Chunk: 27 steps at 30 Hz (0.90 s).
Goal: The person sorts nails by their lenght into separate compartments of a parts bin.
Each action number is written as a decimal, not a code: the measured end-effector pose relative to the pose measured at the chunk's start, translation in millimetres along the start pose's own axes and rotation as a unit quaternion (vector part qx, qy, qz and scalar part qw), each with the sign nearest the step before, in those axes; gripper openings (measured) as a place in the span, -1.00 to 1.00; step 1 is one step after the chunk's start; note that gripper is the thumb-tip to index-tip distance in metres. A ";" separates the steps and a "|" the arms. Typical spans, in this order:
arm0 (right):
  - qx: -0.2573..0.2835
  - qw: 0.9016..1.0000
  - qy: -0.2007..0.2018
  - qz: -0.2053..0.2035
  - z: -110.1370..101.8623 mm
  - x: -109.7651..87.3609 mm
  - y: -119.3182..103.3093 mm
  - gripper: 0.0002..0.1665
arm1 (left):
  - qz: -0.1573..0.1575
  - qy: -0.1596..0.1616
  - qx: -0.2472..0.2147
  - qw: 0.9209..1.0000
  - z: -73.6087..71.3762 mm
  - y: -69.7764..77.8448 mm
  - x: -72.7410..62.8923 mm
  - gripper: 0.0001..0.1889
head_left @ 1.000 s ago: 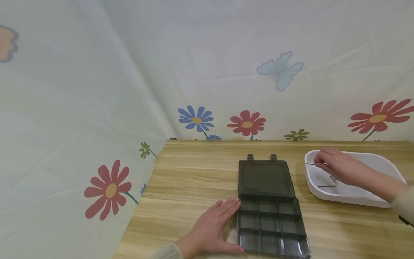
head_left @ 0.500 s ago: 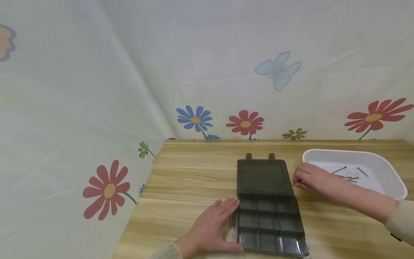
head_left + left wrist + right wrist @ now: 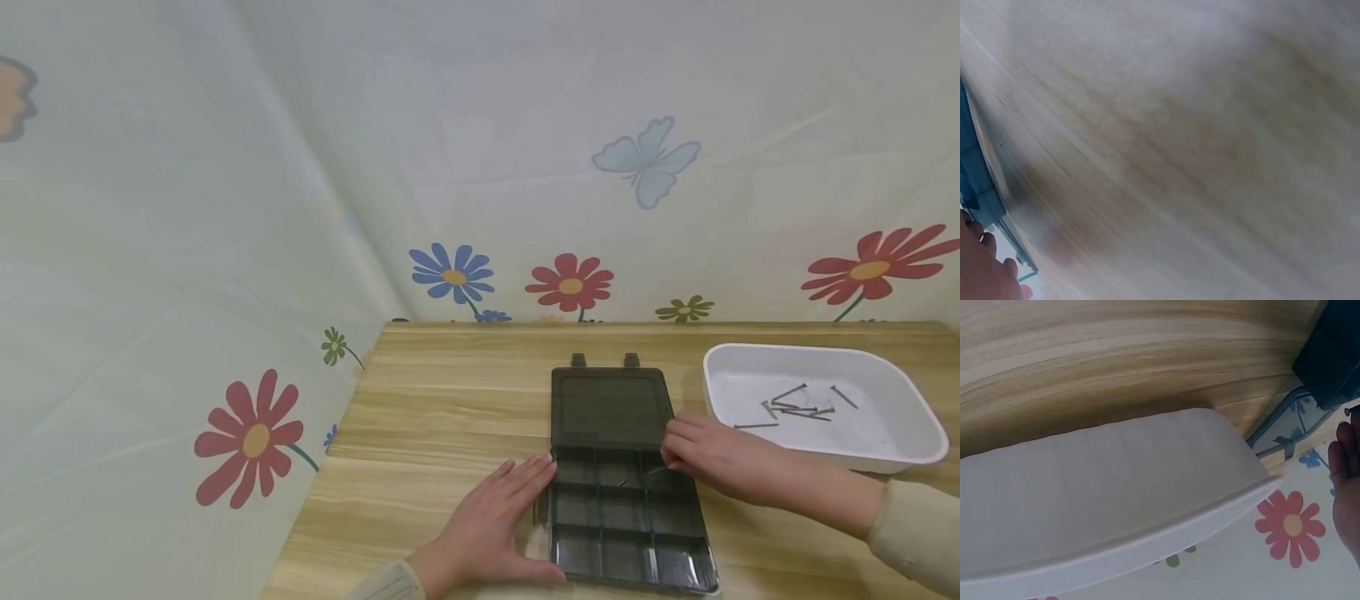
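A dark, see-through compartment box (image 3: 622,508) lies on the table with its lid (image 3: 611,408) folded back. My left hand (image 3: 487,529) rests at the box's left side, fingers straight, thumb by the near left corner. My right hand (image 3: 727,458) pinches a thin nail (image 3: 657,471) over the far right compartment. In the right wrist view, the nail's head (image 3: 1347,412) shows beside the fingertips. A small nail (image 3: 622,482) lies in the far middle compartment. Several more nails (image 3: 802,408) lie in the white tray (image 3: 918,433) at the right.
The wooden table (image 3: 442,392) runs back to a flower-printed cloth wall (image 3: 480,167). The tray stands right of the box, and my right forearm passes in front of its near edge.
My right hand has moved from the tray leftward and nearer with the nail, and is now over the box's far right compartment. My left hand has stayed at the box's side.
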State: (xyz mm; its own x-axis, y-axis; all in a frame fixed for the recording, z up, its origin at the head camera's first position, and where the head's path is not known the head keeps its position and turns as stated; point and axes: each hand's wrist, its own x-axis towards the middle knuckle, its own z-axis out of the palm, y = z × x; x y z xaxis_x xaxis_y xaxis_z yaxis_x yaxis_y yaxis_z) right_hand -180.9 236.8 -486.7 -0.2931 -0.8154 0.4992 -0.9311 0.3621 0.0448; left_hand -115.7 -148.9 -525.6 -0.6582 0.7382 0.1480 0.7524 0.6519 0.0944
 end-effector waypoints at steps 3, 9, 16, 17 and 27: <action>0.002 1.000 -0.010 0.000 2.6 -2.4 2.1 -0.56 | 0.000 0.001 0.003 1.000 -0.5 0.1 0.2 0.29; 0.015 1.000 -0.020 0.013 0.0 -5.0 4.3 -0.72 | 0.002 0.006 0.006 1.000 1.2 0.0 0.5 0.29; 0.062 0.996 -0.007 0.058 -13.2 -4.7 6.1 -0.73 | 0.000 0.005 0.005 1.000 -0.9 0.5 0.9 0.30; 0.067 0.996 -0.005 0.066 -15.8 -5.0 6.5 -0.73 | -0.001 0.004 0.005 1.000 -1.3 0.6 0.9 0.30; 0.059 0.992 0.022 0.107 -48.0 -19.6 22.3 -0.61 | 0.001 0.003 -0.002 1.000 -1.9 0.9 0.6 0.30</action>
State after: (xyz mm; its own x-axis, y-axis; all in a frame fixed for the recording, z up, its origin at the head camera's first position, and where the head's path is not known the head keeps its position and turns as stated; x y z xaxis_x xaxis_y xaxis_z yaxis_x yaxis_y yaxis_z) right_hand -185.5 282.5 -454.0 -0.4802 -0.7033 0.5242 -0.8679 0.4675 -0.1679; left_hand -115.3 -148.2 -523.6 -0.6570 0.7379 0.1544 0.7533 0.6503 0.0978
